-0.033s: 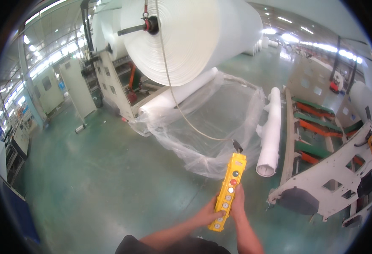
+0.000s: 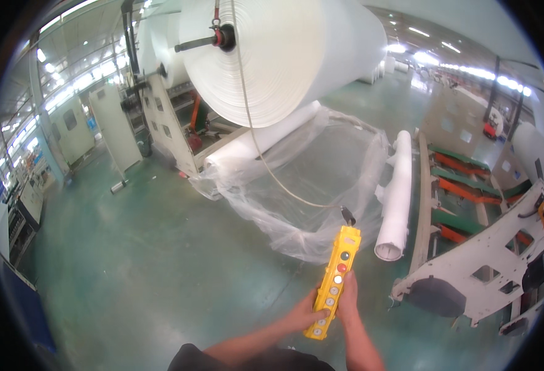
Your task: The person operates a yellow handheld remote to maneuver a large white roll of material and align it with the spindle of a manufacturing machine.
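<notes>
Both my hands are closed round a yellow hoist pendant control (image 2: 332, 290) with a column of buttons, one red and one dark green near its top. My left hand (image 2: 307, 314) grips its lower left side, the thumb lying over the lower buttons. Against its right edge, my right hand (image 2: 348, 297) holds it with the thumb up beside the white button. A pale cable (image 2: 282, 187) runs from the pendant's top up past a huge white roll (image 2: 272, 62). The roll hangs by a red-fitted sling at a black shaft (image 2: 201, 43) through its core.
Clear plastic film (image 2: 297, 238) lies crumpled on the green floor ahead. Beside it are a thin white roll (image 2: 266, 137) under the big roll and another white tube (image 2: 396, 198) on the right. Machine frames stand left (image 2: 160, 117) and right (image 2: 470, 278), the right one with orange and green bars.
The view has shifted very slightly, so the surroundings sit a little lower and to the right. My hands keep the same grip on the pendant control.
</notes>
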`<act>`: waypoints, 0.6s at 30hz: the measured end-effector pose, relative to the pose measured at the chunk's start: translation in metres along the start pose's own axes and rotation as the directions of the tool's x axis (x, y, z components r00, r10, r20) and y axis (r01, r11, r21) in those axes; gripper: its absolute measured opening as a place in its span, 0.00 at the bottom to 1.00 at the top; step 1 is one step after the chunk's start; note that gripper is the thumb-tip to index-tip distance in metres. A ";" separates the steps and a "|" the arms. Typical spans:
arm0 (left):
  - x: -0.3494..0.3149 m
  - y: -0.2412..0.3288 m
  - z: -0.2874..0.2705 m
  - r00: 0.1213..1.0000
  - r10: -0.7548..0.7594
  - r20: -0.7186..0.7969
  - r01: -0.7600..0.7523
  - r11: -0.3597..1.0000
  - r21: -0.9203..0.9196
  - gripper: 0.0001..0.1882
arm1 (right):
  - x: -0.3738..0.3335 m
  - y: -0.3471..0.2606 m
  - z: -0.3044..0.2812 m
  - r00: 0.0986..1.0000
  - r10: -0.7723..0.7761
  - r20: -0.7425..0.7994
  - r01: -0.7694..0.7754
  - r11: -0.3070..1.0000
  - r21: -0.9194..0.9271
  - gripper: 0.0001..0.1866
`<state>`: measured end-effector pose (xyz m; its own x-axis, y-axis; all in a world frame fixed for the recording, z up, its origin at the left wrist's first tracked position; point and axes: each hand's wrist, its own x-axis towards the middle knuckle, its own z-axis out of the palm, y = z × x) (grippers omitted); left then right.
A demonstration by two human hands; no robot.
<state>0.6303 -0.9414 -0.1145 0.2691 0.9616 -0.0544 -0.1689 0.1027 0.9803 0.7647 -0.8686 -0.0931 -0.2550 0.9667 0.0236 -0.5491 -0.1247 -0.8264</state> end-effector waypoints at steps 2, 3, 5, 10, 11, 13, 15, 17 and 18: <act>0.003 0.003 0.001 1.000 0.003 0.019 -0.002 1.000 -0.014 0.48 | 0.000 -0.006 0.005 1.000 -0.017 -0.022 0.017 0.999 -0.034 0.29; 0.002 0.003 0.000 1.000 0.006 0.019 -0.006 1.000 -0.014 0.48 | 0.000 -0.006 0.006 1.000 -0.018 -0.013 0.018 0.999 -0.039 0.29; 0.001 0.003 -0.001 1.000 0.012 0.022 -0.012 1.000 -0.014 0.48 | 0.000 -0.007 0.008 1.000 -0.022 0.004 0.022 0.998 -0.051 0.29; -0.001 0.006 0.004 1.000 0.017 0.019 -0.017 1.000 -0.007 0.48 | -0.004 -0.001 -0.002 1.000 -0.024 0.005 0.024 0.999 -0.021 0.25; 0.000 0.005 0.005 0.999 0.032 0.015 -0.032 0.999 0.008 0.49 | -0.004 -0.001 -0.005 1.000 -0.023 0.005 0.023 1.000 0.005 0.23; 0.003 -0.009 0.000 0.998 0.059 0.013 -0.059 0.998 -0.003 0.49 | -0.006 -0.004 0.001 0.999 -0.034 0.001 0.034 0.999 -0.014 0.23; 0.004 -0.015 -0.004 0.997 0.071 0.016 -0.071 0.997 -0.004 0.49 | -0.006 -0.002 0.005 0.999 -0.031 0.004 0.032 0.999 -0.032 0.25; 0.003 -0.011 -0.005 0.997 0.066 0.034 -0.066 0.998 -0.001 0.49 | -0.003 0.014 -0.009 0.995 -0.089 -0.049 0.085 0.994 -0.071 0.26; 0.002 -0.007 -0.005 0.998 0.057 0.039 -0.058 0.998 0.006 0.50 | -0.002 0.016 -0.007 0.991 -0.109 -0.071 0.102 0.990 -0.092 0.27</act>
<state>0.6268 -0.9386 -0.1224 0.2958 0.9552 0.0094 -0.1785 0.0456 0.9829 0.7622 -0.8714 -0.1100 -0.1362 0.9880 0.0734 -0.4965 -0.0039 -0.8680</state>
